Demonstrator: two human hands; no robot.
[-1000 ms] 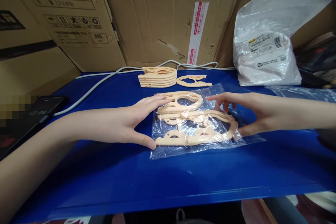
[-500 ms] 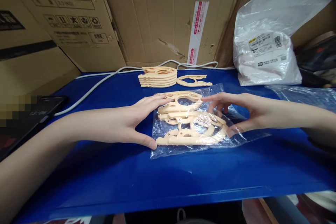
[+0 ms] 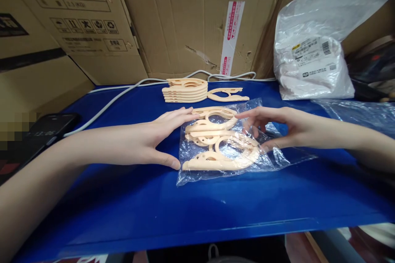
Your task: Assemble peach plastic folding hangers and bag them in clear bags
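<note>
Cream-coloured folding hangers (image 3: 205,164) lie inside a clear plastic bag (image 3: 197,177), flat on the blue table. At the bag's left side, my left hand (image 3: 154,137) is open, its fingers reaching over the top hanger's end and its thumb by the lower one. My right hand (image 3: 274,127) curves open at the right side, with the index fingertip near the upper hanger and the thumb by the lower hanger's rounded end. Behind the bag stand a stack of folded hangers (image 3: 185,94) and, beside it, a single folded hanger (image 3: 228,97).
Cardboard boxes (image 3: 185,33) wall off the back and left. A white plastic parcel bag (image 3: 311,61) stands at the back right, near another clear plastic sheet (image 3: 364,113). A white cable (image 3: 114,102) crosses the left side, near a dark phone (image 3: 58,125).
Inside the bag, the lower hangers have shifted and now lie more evenly over one another. Both hands have moved only slightly, with the right thumb a little further left.
</note>
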